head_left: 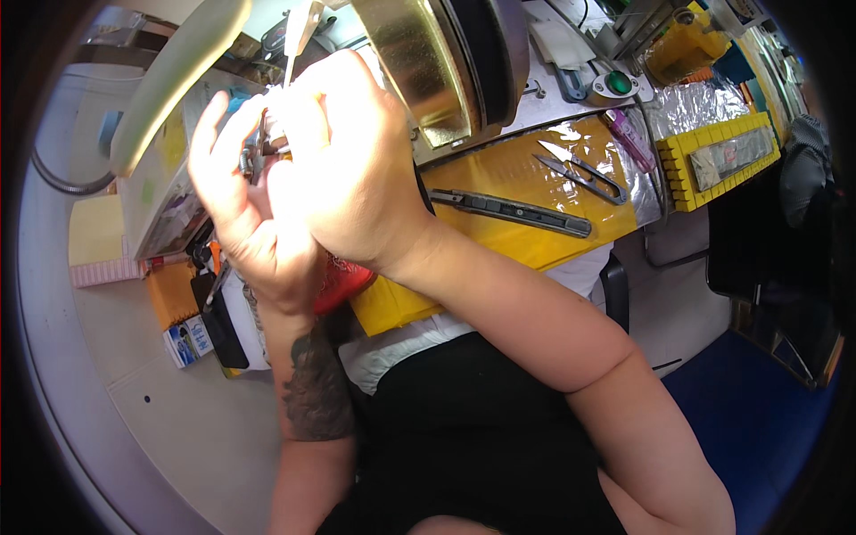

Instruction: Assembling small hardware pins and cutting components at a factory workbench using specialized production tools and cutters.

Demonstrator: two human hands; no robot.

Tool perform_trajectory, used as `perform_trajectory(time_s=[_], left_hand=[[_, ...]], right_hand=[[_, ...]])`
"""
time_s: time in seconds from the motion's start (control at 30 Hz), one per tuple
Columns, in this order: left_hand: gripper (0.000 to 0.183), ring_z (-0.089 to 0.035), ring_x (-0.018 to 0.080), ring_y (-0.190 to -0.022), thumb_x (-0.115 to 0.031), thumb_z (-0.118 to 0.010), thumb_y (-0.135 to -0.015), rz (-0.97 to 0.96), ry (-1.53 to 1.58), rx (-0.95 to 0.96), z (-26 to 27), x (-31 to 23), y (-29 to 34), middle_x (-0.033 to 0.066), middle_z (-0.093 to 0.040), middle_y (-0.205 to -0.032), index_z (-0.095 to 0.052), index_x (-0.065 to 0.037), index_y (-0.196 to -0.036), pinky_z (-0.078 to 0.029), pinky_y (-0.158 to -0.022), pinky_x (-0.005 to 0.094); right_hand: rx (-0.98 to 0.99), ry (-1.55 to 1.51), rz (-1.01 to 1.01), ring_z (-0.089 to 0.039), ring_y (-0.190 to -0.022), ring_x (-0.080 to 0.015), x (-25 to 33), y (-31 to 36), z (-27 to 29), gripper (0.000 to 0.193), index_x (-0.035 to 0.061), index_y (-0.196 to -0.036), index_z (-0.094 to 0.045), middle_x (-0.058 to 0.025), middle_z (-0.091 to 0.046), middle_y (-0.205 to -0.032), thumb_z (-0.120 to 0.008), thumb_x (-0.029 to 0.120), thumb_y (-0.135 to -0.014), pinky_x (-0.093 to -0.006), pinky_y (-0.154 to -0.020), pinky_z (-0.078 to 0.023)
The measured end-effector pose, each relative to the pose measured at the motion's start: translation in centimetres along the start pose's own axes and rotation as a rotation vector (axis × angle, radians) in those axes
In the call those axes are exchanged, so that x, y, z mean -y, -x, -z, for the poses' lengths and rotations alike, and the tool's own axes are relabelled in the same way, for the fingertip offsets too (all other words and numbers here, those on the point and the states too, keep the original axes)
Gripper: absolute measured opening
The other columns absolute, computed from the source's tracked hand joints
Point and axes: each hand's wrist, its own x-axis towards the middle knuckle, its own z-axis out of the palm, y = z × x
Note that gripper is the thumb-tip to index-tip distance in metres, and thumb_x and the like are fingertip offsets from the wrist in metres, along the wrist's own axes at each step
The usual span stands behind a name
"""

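Note:
My two hands are close together under a bright lamp, at the upper left of the worktable. My left hand (pixel 254 214) is cupped, with its fingers curled around a small piece with dark and metallic parts (pixel 250 159); its kind cannot be made out. Over it bends my right hand (pixel 357 169), its fingers closed at the same spot and washed out by glare. A thin-shafted tool with a pale handle (pixel 303 31) rises just beyond the right fingers; whether they grip it is hidden. Below my wrists lies a red thing (pixel 343 283), partly covered.
A black utility knife (pixel 517 212) and thread snips (pixel 584 174) lie on a yellow sheet (pixel 499 169) to the right. Beyond are a purple tube (pixel 629 141) and a yellow ridged tray (pixel 720 160). The lamp head (pixel 183 98) and a large brass-coloured cylinder (pixel 415 67) flank my hands.

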Motion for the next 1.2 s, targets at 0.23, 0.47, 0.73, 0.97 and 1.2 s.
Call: perform_trajectory(time_s=[0.23, 0.47, 0.73, 0.97, 1.2], left_hand=[[0.059, -0.044, 0.0274, -0.139, -0.003, -0.059, -0.09, 0.156, 0.257, 0.009, 0.2, 0.2, 0.3, 0.0171, -0.041, -0.151, -0.042, 0.003, -0.146, -0.035, -0.117, 0.0396], [0.055, -0.049, 0.0358, -0.136, -0.019, -0.046, -0.098, 0.299, 0.765, 0.004, 2.3, 4.8, -1.5, 0.0286, -0.05, -0.144, -0.04, 0.013, -0.142, -0.037, -0.116, 0.0449], [0.048, -0.064, 0.0238, -0.112, 0.014, -0.056, -0.077, 0.133, 0.569, -0.13, 0.9, 8.6, 0.4, 0.0169, -0.065, -0.12, -0.056, 0.011, -0.125, -0.053, -0.097, 0.0356], [0.052, -0.065, 0.0311, -0.114, 0.017, -0.047, -0.084, -0.04, 0.678, -0.231, -0.2, 8.7, 0.4, 0.0217, -0.062, -0.129, -0.049, 0.007, -0.135, -0.056, -0.098, 0.0435], [0.042, -0.056, 0.0331, -0.12, -0.011, -0.045, -0.095, 0.013, -0.037, -0.038, 2.8, 3.9, 0.5, 0.0261, -0.057, -0.127, -0.05, 0.012, -0.129, -0.041, -0.106, 0.0462]], right_hand=[[0.019, -0.018, 0.102, -0.061, -0.076, -0.0328, -0.5, -0.1, -0.1, 0.016, -0.0008, -0.094, -0.062, -0.0157, -0.06, -0.089, -0.061, 0.003, -0.079, -0.0408, -0.067, -0.051], [0.089, -0.022, 0.07, -0.063, -0.081, -0.0362, 0.4, 0.5, 1.1, 0.021, -0.0034, -0.107, -0.063, -0.021, -0.062, -0.093, -0.055, -0.001, -0.087, -0.0414, -0.071, -0.052], [0.219, -0.112, -0.203, -0.064, -0.084, -0.0303, 0.7, 1.0, 1.3, 0.019, -0.0073, -0.112, -0.06, -0.0181, -0.061, -0.094, -0.053, -0.003, -0.095, -0.0379, -0.075, -0.052], [0.06, -0.205, -0.362, -0.058, -0.075, -0.0161, 1.1, 0.6, 0.5, 0.004, -0.0015, -0.1, -0.055, -0.0096, -0.057, -0.087, -0.056, 0.003, -0.1, -0.0316, -0.069, -0.049], [0.054, -0.628, -0.854, -0.049, -0.07, -0.0096, 6.5, 2.5, 4.3, 0.008, 0.0024, -0.1, -0.055, -0.0035, -0.053, -0.082, -0.058, 0.01, -0.101, -0.026, -0.065, -0.042]])
